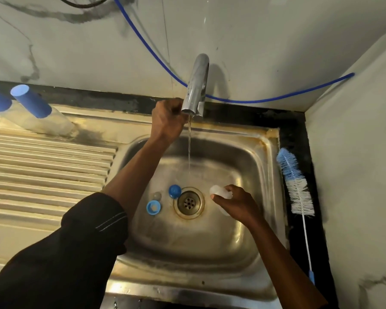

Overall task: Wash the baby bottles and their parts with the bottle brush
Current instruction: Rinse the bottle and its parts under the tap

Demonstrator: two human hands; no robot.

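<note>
My left hand (167,121) reaches up behind the chrome tap (196,85), its fingers curled round something at the tap's base that stays hidden. A thin stream of water (189,150) falls into the steel sink (263,166). My right hand (236,202) holds a clear baby bottle (220,191) low in the basin, right of the drain (189,202). A blue cap (174,191), a blue screw ring (153,207) and a clear teat (157,195) lie left of the drain. The blue and white bottle brush (295,185) lies on the black counter at the sink's right.
Two clear bottles with blue caps (31,102) stand at the back left on the ribbed drainboard (42,166). A blue hose (254,101) runs along the wall behind the tap. A white wall (354,175) closes in on the right.
</note>
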